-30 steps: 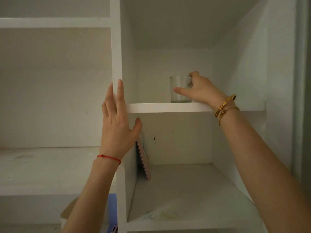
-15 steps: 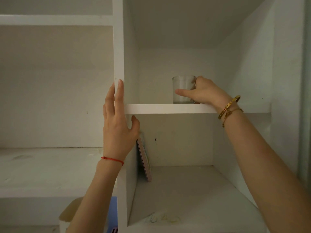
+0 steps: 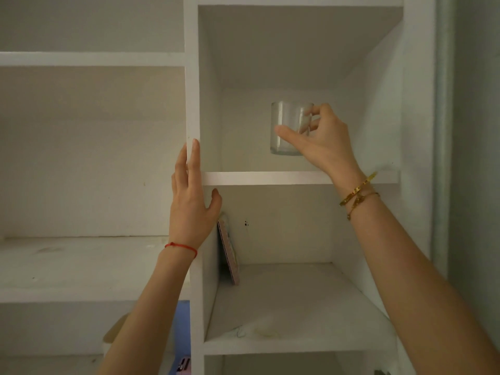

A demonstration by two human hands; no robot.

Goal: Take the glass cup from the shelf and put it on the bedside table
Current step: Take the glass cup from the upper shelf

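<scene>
A short clear glass cup [image 3: 284, 123] hangs in the air inside the upper right compartment, a little above the white shelf board [image 3: 259, 177]. My right hand [image 3: 322, 139] is closed around it, thumb across the front and fingers behind its right side. My left hand [image 3: 192, 201] lies flat with fingers apart against the white vertical divider [image 3: 192, 98], its thumb under the shelf board. The bedside table is not in view.
A thin patterned book or board [image 3: 228, 253] leans against the divider in the compartment below. A long white shelf [image 3: 81, 266] runs to the left. Blue and pink items [image 3: 181, 336] show below it. A grey wall [image 3: 476, 158] stands at the right.
My right hand has closed on the glass cup and lifted it off the shelf board. The left hand stays on the divider.
</scene>
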